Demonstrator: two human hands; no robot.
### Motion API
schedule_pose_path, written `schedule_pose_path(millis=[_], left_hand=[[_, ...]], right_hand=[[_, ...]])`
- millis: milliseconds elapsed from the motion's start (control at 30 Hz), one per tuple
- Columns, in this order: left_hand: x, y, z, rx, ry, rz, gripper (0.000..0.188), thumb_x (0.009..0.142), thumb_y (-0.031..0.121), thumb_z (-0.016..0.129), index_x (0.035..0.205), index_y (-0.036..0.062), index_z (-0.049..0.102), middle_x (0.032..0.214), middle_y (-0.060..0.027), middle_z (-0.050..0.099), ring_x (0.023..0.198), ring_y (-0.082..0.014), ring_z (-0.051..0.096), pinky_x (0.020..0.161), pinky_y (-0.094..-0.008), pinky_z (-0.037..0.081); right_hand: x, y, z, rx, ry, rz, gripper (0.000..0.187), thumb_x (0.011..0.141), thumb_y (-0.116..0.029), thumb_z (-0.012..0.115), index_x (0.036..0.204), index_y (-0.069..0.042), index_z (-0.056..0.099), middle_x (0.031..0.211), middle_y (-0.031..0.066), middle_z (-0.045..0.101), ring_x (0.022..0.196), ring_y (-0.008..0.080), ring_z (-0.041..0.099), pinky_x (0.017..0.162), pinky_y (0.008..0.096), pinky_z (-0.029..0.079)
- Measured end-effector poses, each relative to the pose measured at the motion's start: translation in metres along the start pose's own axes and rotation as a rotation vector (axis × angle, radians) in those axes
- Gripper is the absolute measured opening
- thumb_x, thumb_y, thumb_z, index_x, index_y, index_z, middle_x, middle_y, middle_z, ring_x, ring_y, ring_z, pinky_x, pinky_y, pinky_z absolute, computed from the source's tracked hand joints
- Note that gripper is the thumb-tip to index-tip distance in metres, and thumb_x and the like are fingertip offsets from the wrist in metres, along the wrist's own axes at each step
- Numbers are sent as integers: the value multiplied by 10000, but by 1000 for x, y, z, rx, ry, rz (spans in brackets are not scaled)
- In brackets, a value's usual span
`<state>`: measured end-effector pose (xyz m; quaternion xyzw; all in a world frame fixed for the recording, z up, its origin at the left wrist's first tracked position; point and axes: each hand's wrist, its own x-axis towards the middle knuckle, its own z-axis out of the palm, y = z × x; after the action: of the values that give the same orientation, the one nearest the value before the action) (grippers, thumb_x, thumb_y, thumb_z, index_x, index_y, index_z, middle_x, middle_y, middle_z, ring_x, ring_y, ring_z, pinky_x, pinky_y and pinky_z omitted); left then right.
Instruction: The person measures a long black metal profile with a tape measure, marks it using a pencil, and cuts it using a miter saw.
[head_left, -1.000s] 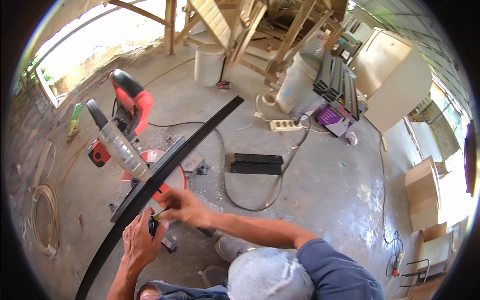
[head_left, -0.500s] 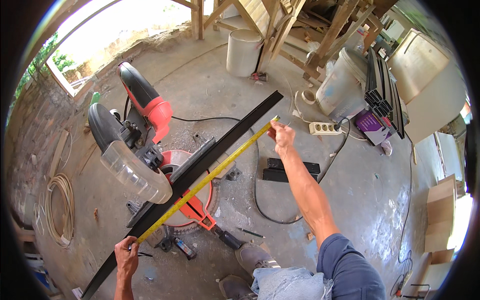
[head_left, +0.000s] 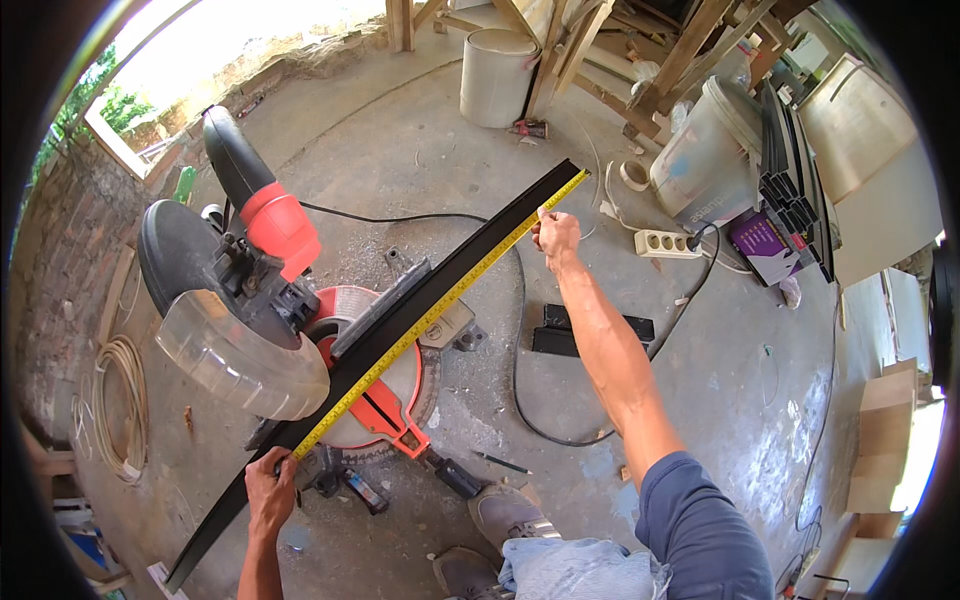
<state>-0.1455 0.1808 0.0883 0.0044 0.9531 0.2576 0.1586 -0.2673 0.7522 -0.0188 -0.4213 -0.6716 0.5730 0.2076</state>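
A long black bar [head_left: 470, 254] lies slantwise across the red and grey bed of a miter saw [head_left: 375, 400]. A yellow tape measure [head_left: 440, 307] is stretched along its near edge, its tip beside the bar's far end. My right hand [head_left: 557, 240] pinches the blade a little short of that tip. At the lower left, my left hand [head_left: 268, 492] is closed on the other end of the tape, against the bar; the tape's case is mostly hidden in it. The saw's head [head_left: 225, 250] is raised left of the bar, its clear guard [head_left: 245, 355] close to it.
Two short black pieces [head_left: 590, 330] lie right of the saw near a black cable. A white power strip [head_left: 668, 243], a bucket [head_left: 705, 155] and a stack of black profiles [head_left: 795, 190] stand at the right. A pencil [head_left: 503, 463] lies by my shoe; coiled hose [head_left: 122, 410] at left.
The tape has moved up against the bar, its tip reaching the far end. My right hand now grips farther back from the tip. My left hand has shifted slightly up and right.
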Motion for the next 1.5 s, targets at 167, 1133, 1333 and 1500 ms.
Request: schedule_pose_path(millis=[167,1133,1333,1500], left_hand=[[-9,-38,-3,-9,30,20,196,897,147,626,943,-30,700,765,-199,664,699,-320,649,696,-396,492],[-8,-24,-3,280,203,8,207,903,220,656,953,47,757,992,-188,640,862,-386,687,777,-465,547],[-10,-21,6,368,210,4,206,890,229,669,937,47,755,980,-178,651,851,-373,692,775,-465,554],[-12,-21,11,416,247,79,175,888,225,662,891,65,733,881,-163,635,780,-337,674,718,-453,550]], right_hand=[[0,-3,5,-22,-85,53,321,1008,-280,636,865,7,628,705,59,627,496,117,546,428,276,443],[-190,40,-56,-330,-511,-529,148,907,-111,683,827,6,639,680,64,634,610,118,587,562,296,467],[-305,75,-104,-970,-1007,-694,315,819,-266,775,1001,-49,639,956,144,675,839,361,685,688,455,547],[-314,99,-110,-996,-1026,-588,350,823,-266,786,1012,-36,602,941,146,686,841,368,678,716,469,525]])
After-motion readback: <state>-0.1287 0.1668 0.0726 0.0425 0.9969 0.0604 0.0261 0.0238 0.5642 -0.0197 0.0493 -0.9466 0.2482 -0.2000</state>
